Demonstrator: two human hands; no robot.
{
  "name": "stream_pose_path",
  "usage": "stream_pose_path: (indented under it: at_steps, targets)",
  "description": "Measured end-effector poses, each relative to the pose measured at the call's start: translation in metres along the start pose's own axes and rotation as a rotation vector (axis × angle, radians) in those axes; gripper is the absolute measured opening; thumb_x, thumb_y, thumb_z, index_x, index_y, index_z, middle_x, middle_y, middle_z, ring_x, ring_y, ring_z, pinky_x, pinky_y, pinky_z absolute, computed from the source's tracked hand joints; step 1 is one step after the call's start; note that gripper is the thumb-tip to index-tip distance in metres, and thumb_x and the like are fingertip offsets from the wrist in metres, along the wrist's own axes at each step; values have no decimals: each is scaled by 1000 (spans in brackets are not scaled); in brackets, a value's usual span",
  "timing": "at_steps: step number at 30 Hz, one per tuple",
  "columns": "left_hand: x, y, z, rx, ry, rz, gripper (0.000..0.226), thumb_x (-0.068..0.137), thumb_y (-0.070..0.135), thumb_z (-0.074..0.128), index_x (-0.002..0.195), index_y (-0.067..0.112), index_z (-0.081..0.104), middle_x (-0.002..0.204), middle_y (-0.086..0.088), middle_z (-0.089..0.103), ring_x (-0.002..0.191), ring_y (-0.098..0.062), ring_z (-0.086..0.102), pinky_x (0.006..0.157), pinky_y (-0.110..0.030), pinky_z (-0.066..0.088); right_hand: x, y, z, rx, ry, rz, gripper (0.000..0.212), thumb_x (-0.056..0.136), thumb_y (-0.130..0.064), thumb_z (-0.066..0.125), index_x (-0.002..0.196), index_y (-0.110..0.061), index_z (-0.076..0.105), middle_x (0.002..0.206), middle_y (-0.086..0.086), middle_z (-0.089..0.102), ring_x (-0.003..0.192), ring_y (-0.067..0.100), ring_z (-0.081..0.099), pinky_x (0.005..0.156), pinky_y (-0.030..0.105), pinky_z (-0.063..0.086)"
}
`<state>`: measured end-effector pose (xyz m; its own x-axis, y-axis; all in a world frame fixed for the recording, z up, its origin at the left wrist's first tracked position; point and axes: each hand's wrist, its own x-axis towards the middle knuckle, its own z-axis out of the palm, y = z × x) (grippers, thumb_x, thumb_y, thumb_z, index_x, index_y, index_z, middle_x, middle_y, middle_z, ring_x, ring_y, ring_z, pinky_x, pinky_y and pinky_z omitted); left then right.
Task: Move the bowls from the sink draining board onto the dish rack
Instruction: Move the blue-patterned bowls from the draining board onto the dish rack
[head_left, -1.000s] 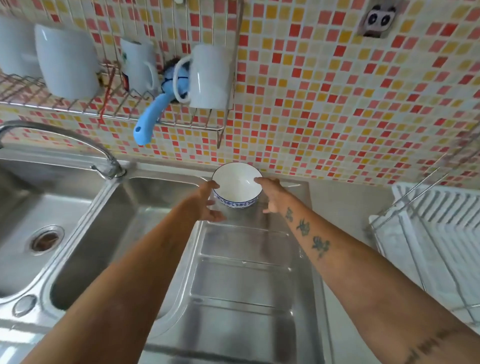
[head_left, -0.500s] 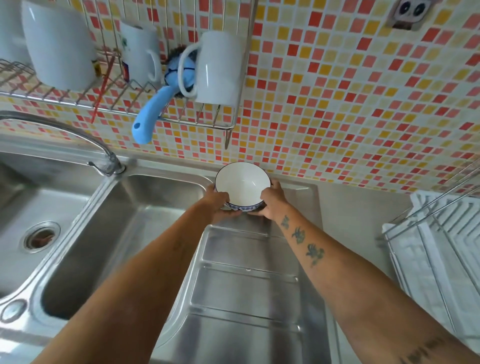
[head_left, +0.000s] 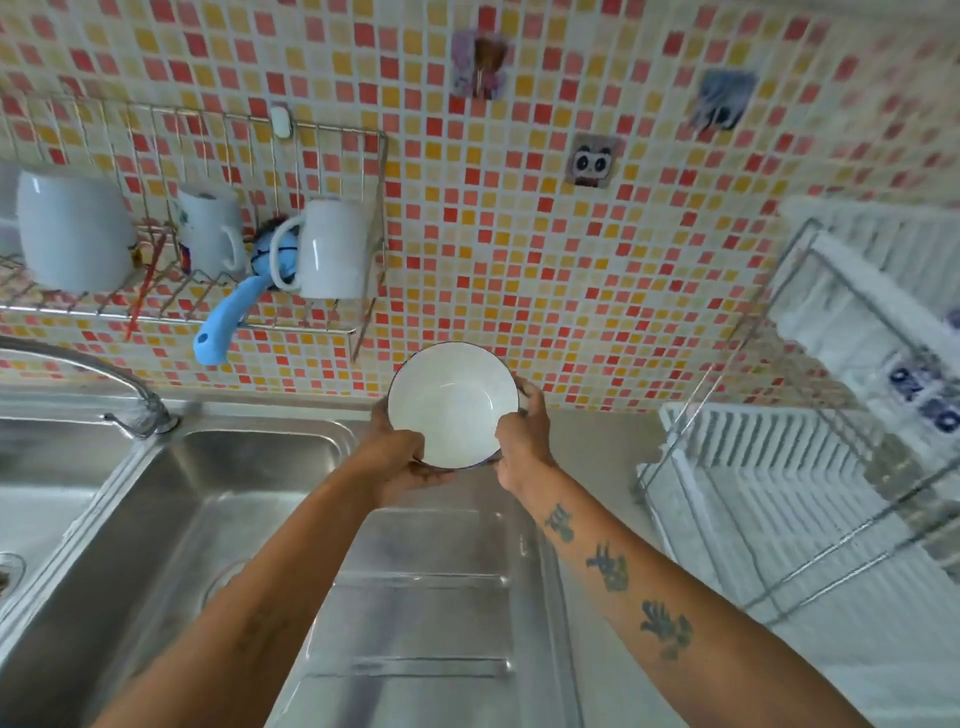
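A white bowl (head_left: 451, 402) with a dark blue rim is lifted off the steel draining board (head_left: 431, 587) and tilted toward me. My left hand (head_left: 400, 460) grips its near-left side from below, and my right hand (head_left: 522, 441) clasps its right side. The white two-tier dish rack (head_left: 810, 467) with a metal wire frame stands on the counter to the right. Something blue and white, blurred, rests on its upper tier (head_left: 924, 400).
A sink basin (head_left: 208, 493) lies left of the draining board, with a curved tap (head_left: 104, 384) behind it. A wall wire shelf (head_left: 171, 306) holds white mugs (head_left: 332, 249) and a blue-handled brush (head_left: 223, 322). The tiled wall is close behind the bowl.
Both hands closed on the bowl and lifted it off the back of the draining board, up and slightly right. The view has swung up and right, bringing more of the dish rack in.
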<state>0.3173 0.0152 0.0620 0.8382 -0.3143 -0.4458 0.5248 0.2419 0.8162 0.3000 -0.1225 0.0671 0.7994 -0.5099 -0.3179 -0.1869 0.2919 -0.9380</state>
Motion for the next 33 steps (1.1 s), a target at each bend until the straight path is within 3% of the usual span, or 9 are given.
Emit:
stream_pose_path:
  at_steps: [2, 6, 9, 12, 15, 19, 22, 27, 33]
  targets:
    - [-25, 9, 21, -53, -46, 38, 79, 81, -18, 34, 138, 36, 31, 136, -9, 35, 100, -41, 53, 89, -65, 50, -25, -32, -17, 30, 2, -116, 53, 89, 4, 28, 121, -31, 50, 122, -1, 52, 105, 23, 52, 73, 40, 56]
    - [-83, 23, 67, -237, -306, 80, 42, 88, 12, 40, 126, 26, 50, 139, -20, 46, 118, -50, 51, 93, -71, 42, -82, -93, -62, 39, -25, -377, 52, 85, 10, 31, 116, -25, 55, 106, -8, 54, 103, 18, 51, 68, 29, 54]
    - [-127, 30, 109, -307, -440, 178, 48, 90, 22, 39, 136, 26, 49, 140, -20, 52, 119, -50, 55, 93, -73, 40, -124, -137, -101, 16, -97, -549, 55, 79, 13, 31, 112, -23, 57, 105, -11, 56, 103, 17, 54, 66, 27, 51]
    - [-173, 35, 157, -251, -569, 265, 49, 93, 50, 41, 127, 21, 62, 131, -17, 63, 110, -46, 64, 89, -70, 46, -160, -177, -147, 14, -111, -705, 60, 76, 16, 29, 111, -24, 57, 101, -15, 57, 99, 11, 56, 70, 30, 52]
    - [-210, 36, 200, -188, -680, 240, 72, 69, 71, 56, 118, 22, 70, 127, -18, 65, 113, -51, 60, 87, -68, 49, -184, -206, -195, 32, -73, -805, 61, 76, 17, 30, 101, -32, 58, 102, -12, 60, 103, 17, 57, 80, 40, 54]
    - [-236, 32, 256, -86, -796, 115, 80, 75, 80, 47, 138, 31, 52, 143, -14, 53, 129, -48, 48, 108, -67, 31, -201, -228, -255, 91, -73, -818, 62, 78, 16, 31, 95, -38, 57, 99, -11, 61, 96, 16, 58, 72, 36, 54]
    - [-247, 21, 294, -64, -779, 93, 88, 73, 85, 41, 138, 26, 51, 141, -16, 54, 128, -47, 50, 106, -68, 33, -202, -240, -295, 64, -32, -815, 50, 84, 10, 40, 108, -30, 55, 103, -7, 60, 99, 20, 58, 75, 37, 52]
    - [-272, 9, 355, 22, -584, 279, 75, 78, 77, 44, 122, 19, 61, 124, -16, 63, 113, -41, 61, 91, -58, 52, -200, -266, -345, -10, -108, -749, 18, 95, -34, 48, 111, -33, 56, 118, -5, 59, 110, 18, 54, 95, 43, 45]
    - [-267, -5, 404, 293, -319, 697, 65, 71, 61, 72, 119, 24, 48, 109, -5, 66, 94, -21, 68, 83, -43, 58, -174, -283, -391, 40, -168, -668, 51, 100, -47, 26, 119, -16, 61, 103, -7, 62, 95, 7, 53, 93, 36, 26]
